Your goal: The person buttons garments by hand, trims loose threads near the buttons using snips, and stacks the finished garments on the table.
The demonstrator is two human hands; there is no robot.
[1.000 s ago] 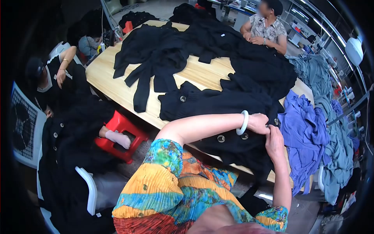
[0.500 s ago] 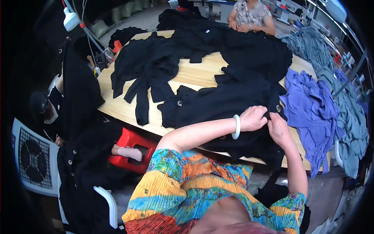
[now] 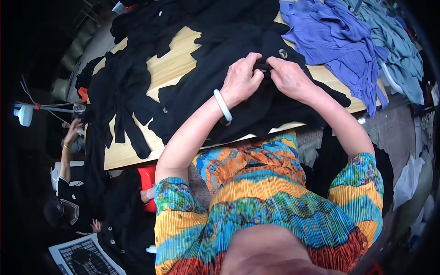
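A black garment [image 3: 201,87] with large dark buttons lies spread over the near side of the table. My left hand [image 3: 242,79], with a pale bangle [image 3: 222,105] on its wrist, pinches a fold of its cloth. Close beside it, my right hand [image 3: 291,79] grips the same fold with curled fingers. A short stretch of black fabric shows between the two hands. One button [image 3: 283,53] sits just above my right hand; another button [image 3: 224,121] lies below my left wrist. What is under my fingertips is hidden.
More black garments [image 3: 119,82] cover the wooden table [image 3: 172,64]. Purple clothing [image 3: 334,36] is heaped at its right edge, beside grey-green clothing [image 3: 398,59]. At left, another person [image 3: 73,201] sits near a red stool [image 3: 146,176] and a fan [image 3: 87,256].
The view has tilted down and turned, so the table appears higher and further left. Both hands stay on the black garment, with a slightly wider gap between them. The seated person's arm is now raised.
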